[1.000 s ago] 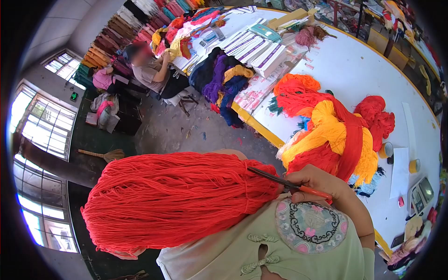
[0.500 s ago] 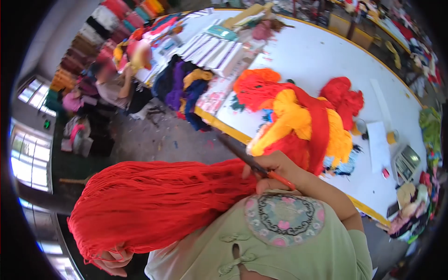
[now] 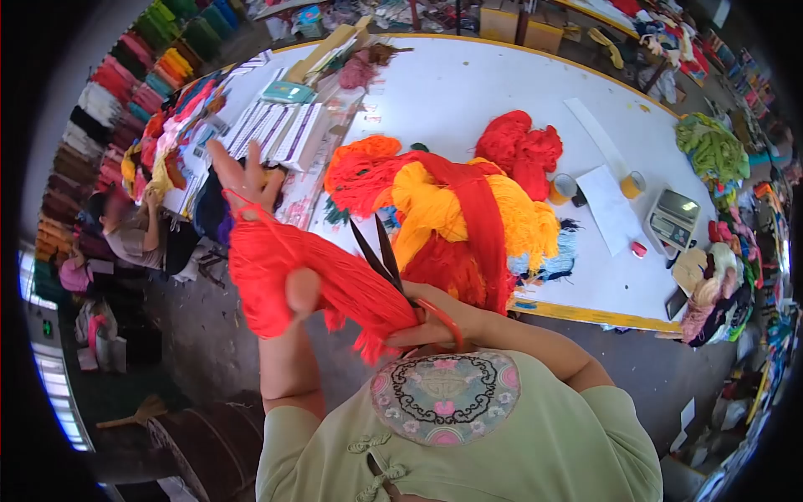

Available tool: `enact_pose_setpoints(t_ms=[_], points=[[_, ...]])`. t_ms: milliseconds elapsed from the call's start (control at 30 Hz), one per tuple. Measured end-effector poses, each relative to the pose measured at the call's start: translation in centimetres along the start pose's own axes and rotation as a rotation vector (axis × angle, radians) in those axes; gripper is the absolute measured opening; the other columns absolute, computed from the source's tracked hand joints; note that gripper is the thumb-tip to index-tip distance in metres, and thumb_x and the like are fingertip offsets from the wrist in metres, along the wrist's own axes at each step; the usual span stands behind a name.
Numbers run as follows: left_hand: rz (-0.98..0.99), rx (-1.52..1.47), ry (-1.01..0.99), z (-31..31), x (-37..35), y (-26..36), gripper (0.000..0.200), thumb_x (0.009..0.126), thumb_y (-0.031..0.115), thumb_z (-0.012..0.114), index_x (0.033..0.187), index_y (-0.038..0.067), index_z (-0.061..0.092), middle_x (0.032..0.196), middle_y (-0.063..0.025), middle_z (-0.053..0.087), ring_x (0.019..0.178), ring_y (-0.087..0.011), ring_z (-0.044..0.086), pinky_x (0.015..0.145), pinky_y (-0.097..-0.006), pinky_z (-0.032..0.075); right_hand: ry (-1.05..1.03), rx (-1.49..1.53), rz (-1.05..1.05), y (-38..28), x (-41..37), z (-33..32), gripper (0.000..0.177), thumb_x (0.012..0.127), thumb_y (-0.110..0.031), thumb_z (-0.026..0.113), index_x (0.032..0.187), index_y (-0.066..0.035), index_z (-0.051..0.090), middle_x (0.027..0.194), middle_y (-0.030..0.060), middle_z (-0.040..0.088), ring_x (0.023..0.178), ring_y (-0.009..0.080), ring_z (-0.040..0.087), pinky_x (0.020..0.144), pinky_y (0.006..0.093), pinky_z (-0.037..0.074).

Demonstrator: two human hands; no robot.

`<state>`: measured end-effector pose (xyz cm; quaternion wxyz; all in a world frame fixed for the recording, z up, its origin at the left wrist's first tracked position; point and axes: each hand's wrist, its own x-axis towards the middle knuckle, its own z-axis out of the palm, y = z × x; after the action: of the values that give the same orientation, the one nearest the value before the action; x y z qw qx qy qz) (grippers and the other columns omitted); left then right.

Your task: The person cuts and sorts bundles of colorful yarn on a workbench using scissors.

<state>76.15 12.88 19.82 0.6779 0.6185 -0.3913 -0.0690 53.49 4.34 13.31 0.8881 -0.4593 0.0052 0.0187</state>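
The red yarn bundle [image 3: 322, 276] no longer hangs wide and low on the left. 0.5 s ago the left hand gripped its far end down by the floor. Now the left hand [image 3: 245, 176] is lifted up and away from us, and the bundle is drawn into 1 tighter band running from it down to the right hand [image 3: 431, 325].

The left hand is open with its fingers spread, and a strand of the yarn is looped around it. The right hand is closed around the orange handles of the scissors [image 3: 383, 255] and also touches the near end of the bundle. 1.0 s ago the blades lay across that end. Now they stand parted and point toward the counter [image 3: 468, 79], just beside the yarn and not biting into it. Short loose ends show below the right hand, so we judge that this end is already cut through. The bundle sits in the air in front of the chest, on the near side of the counter's edge.

By our count:
- 1 pair of scissors
- 1 bundle in the hands
- 1 mixed orange, yellow and red heap [image 3: 456, 201] on the counter
- 1 smaller red heap [image 3: 523, 146] beyond it
- 1 green heap [image 3: 711, 149] to the far right
- 2 cups [image 3: 562, 189]
- 2 paper sheets [image 3: 612, 213]
- 1 scale [image 3: 674, 219]
- 1 other person [image 3: 134, 233], seated far left
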Motion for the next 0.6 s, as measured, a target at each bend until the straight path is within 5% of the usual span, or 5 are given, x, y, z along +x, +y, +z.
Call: enact_pose_setpoints(t_ms=[67,267,367,400,600], points=[[0.387,0.452,-0.276,-1.8,-2.6,1.4,0.099,0.084,0.072,0.054,0.151,0.004,0.030,0.161,-0.0199,0.011,0.141,-0.0360,0.032,0.112,-0.0455,0.029,0.129,-0.110,0.188,-1.0,-3.0,-1.9,0.070,0.081,-0.011,0.078,0.140,-0.007,0.040,0.118,0.0057,0.059,0.096,0.0117,0.061,0.077,0.0270,0.052],[0.259,0.346,-0.856,-0.6,-3.7,-5.0,0.099,0.083,0.071,0.056,0.146,-0.002,0.036,0.161,-0.0209,0.010,0.148,-0.0279,0.018,0.115,-0.0363,0.022,0.501,-0.660,0.030,-10.3,-12.5,-4.3,0.061,0.074,-0.016,0.080,0.128,-0.004,0.053,0.111,0.0058,0.062,0.092,0.0138,0.061,0.082,0.0289,0.050],[-0.641,0.422,-0.665,-2.4,-6.0,-16.3,0.085,0.088,0.072,0.048,0.134,0.001,0.051,0.130,-0.0182,0.054,0.112,-0.0210,0.053,0.096,-0.0311,0.041,0.696,-0.705,0.194,-13.1,-13.6,-6.5,0.062,0.075,-0.019,0.080,0.127,-0.001,0.052,0.118,0.0103,0.060,0.109,0.0152,0.056,0.097,0.0306,0.043],[-0.425,0.332,-0.454,2.5,-5.4,-12.8,0.074,0.094,0.067,0.043,0.118,-0.001,0.060,0.106,-0.0129,0.064,0.096,-0.0210,0.058,0.087,-0.0314,0.046,0.701,-0.808,0.077,-12.8,-13.0,-8.5,0.062,0.077,-0.020,0.079,0.129,-0.002,0.050,0.120,0.0109,0.059,0.111,0.0162,0.055,0.098,0.0312,0.043],[-0.632,0.431,-0.666,7.5,-2.3,-16.3,0.059,0.097,0.051,0.053,0.095,-0.006,0.067,0.083,-0.0115,0.067,0.084,-0.0208,0.061,0.080,-0.0350,0.048,1.069,-1.040,-0.420,-4.0,-10.9,-20.6,0.058,0.089,-0.011,0.069,0.137,-0.002,0.039,0.127,0.0125,0.054,0.122,0.0244,0.051,0.103,0.0367,0.040]])
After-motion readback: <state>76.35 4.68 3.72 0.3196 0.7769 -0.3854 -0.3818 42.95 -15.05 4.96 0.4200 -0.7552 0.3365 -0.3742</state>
